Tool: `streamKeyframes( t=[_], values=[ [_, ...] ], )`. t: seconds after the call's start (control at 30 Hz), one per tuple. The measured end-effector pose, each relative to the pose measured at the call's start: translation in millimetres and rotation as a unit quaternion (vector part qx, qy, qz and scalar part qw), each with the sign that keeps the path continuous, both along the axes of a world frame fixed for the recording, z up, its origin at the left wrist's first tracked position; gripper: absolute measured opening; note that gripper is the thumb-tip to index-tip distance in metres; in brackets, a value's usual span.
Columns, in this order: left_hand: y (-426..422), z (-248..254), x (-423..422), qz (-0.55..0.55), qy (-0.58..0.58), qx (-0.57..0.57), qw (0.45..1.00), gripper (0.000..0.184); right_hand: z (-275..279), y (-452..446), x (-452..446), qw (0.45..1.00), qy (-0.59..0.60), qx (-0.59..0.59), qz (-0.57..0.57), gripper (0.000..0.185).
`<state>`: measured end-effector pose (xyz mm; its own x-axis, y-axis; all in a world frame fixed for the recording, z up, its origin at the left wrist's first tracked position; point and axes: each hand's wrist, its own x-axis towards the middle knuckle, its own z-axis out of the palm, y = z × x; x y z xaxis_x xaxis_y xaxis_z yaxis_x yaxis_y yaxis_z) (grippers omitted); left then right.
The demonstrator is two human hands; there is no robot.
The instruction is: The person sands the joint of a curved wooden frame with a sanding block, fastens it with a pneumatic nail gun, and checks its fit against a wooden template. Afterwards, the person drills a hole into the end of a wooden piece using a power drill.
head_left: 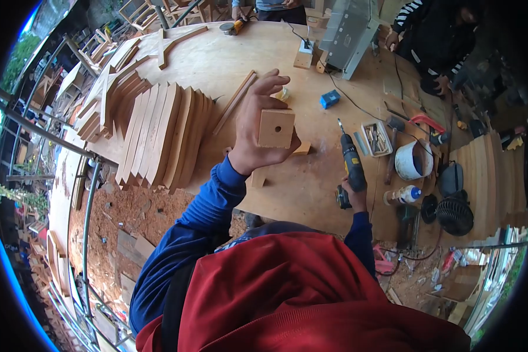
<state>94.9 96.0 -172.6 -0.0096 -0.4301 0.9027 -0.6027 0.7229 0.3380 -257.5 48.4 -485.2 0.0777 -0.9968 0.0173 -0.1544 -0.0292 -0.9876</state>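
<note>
My left hand is raised above the plywood table with a square wooden block gripped between thumb and fingers. A round dark hole shows in the block's face. My right hand is wrapped round the handle of a yellow-and-black cordless drill, whose bit points away from me. Beyond the bit lies a small blue box. Just right of the drill is a white tray of small pieces. Under my left hand, small wood offcuts are partly hidden.
Stacked, angled boards stand at the left. To the right are a white bucket, a hammer, a bottle and a small fan. A cable crosses the plywood table. Two people are at the far side, near a sander.
</note>
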Motion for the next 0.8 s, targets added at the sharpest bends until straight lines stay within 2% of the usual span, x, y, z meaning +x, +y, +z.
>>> streamKeyframes(
  t=[0.03, 0.13, 0.17, 0.27, 0.3, 0.37, 0.4, 0.43, 0.53, 0.6, 0.67, 0.7, 0.8],
  values=[
    [-2, -6, -7, -0.035, 0.021, 0.013, 0.999, 0.048, -4, -8, 2, 1.000, 0.010, -0.016, 0.014, 0.027],
    [-5, -11, -16, -0.090, 0.027, 0.056, 0.994, 0.047, 22, 0, 5, 0.993, -0.010, 0.105, 0.062, 0.020],
    [-7, -13, -17, -0.098, 0.021, 0.071, 0.992, 0.046, 32, 18, 10, 0.994, -0.061, 0.093, 0.015, 0.011],
    [-20, -11, -25, -0.139, 0.011, 0.095, 0.986, 0.044, 59, 71, -3, 0.989, -0.141, 0.050, 0.008, 0.008],
    [-24, -12, -30, -0.160, 0.010, 0.104, 0.982, 0.044, 72, 81, -15, 0.990, -0.132, 0.043, 0.015, 0.008],
    [-34, -13, -45, -0.209, -0.011, 0.128, 0.970, 0.042, 107, 113, -43, 0.992, -0.116, 0.034, 0.016, 0.010],
    [-39, -10, -56, -0.238, -0.032, 0.140, 0.961, 0.042, 153, 126, -53, 0.994, -0.084, 0.053, 0.044, 0.015],
    [-43, -9, -67, -0.269, -0.056, 0.152, 0.950, 0.041, 182, 137, -59, 0.985, -0.152, 0.063, 0.054, 0.016],
    [-49, -14, -103, -0.329, -0.135, 0.243, 0.903, 0.040, 203, 181, -100, 0.952, -0.284, 0.101, 0.059, 0.019],
    [-53, -24, -119, -0.357, -0.167, 0.274, 0.877, 0.041, 147, 221, -165, 0.928, -0.300, 0.210, -0.073, 0.041],
    [-54, -43, -131, -0.376, -0.188, 0.318, 0.849, 0.042, 152, 254, -180, 0.957, -0.187, 0.208, -0.081, 0.054],
    [-55, -55, -139, -0.381, -0.196, 0.316, 0.847, 0.042, 210, 258, -167, 0.988, -0.064, 0.142, -0.022, 0.055],
    [-52, -82, -162, -0.396, -0.218, 0.324, 0.831, 0.044, 235, 283, -169, 0.991, 0.115, 0.068, -0.009, 0.051]
  ],
)
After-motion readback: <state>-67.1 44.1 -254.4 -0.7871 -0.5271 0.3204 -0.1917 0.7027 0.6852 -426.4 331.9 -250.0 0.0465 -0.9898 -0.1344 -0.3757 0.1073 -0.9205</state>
